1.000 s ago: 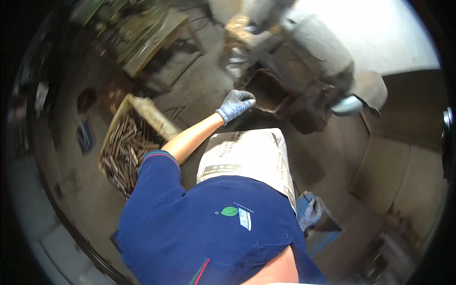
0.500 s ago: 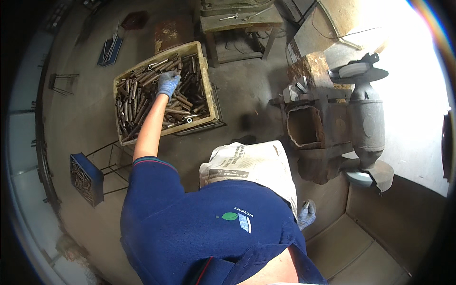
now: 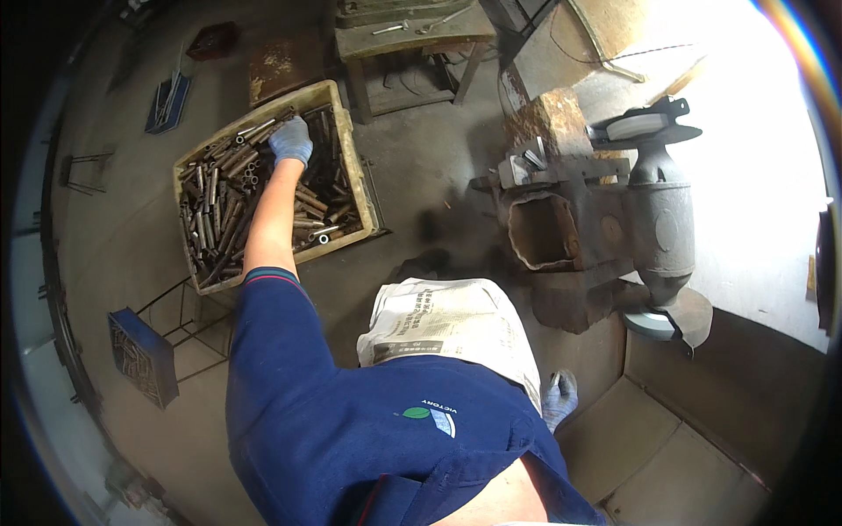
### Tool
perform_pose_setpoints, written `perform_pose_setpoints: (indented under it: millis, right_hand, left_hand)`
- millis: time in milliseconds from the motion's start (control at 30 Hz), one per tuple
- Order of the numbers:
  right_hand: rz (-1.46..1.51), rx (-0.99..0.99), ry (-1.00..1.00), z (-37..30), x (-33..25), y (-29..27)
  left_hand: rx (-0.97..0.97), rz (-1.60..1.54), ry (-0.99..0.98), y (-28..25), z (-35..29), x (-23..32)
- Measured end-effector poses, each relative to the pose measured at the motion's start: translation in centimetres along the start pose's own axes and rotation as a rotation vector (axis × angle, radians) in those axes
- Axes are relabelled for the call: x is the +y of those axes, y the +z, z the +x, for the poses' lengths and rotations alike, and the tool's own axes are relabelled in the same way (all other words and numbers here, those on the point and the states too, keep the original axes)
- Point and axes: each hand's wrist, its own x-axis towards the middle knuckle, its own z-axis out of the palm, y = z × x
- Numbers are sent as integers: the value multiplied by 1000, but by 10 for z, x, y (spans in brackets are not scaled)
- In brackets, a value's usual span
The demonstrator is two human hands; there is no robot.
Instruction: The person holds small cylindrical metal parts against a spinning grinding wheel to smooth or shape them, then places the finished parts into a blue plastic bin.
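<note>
My left hand (image 3: 291,142), in a blue-grey work glove, reaches into a yellowish plastic crate (image 3: 345,145) at the upper left. Its back faces up and the fingers point down among short brown metal tubes (image 3: 230,210). Those fingertips are hidden, so a grip on a tube cannot be made out. Low on my right side, partly behind the pale printed apron (image 3: 452,320), is my gloved right hand (image 3: 560,401). Its fingers are curled together; a small light spot shows at them, too small to name.
A bench grinder (image 3: 668,219) on a rusty stand (image 3: 570,302) is at the right. A workbench (image 3: 417,39) with wrenches stands at the back. Left of me, a blue tray (image 3: 145,355) of small pieces rests on a wire frame. Another blue tray (image 3: 167,103) holds rods.
My left hand has pushed deeper among the tubes, its fingers now out of sight. The whole view has shifted slightly, and my right hand stays low at my side.
</note>
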Motion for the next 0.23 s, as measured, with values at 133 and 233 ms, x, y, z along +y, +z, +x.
perform_pose_setpoints:
  millis: [133, 233]
  right_hand:
    - [11, -26, 87, -8, -1, -2]
    - [40, -67, 146, -5, 0, 0]
  left_hand:
    - [-37, 22, 31, -4, 2, 9]
    - [-22, 6, -8, -11, 2, -2]
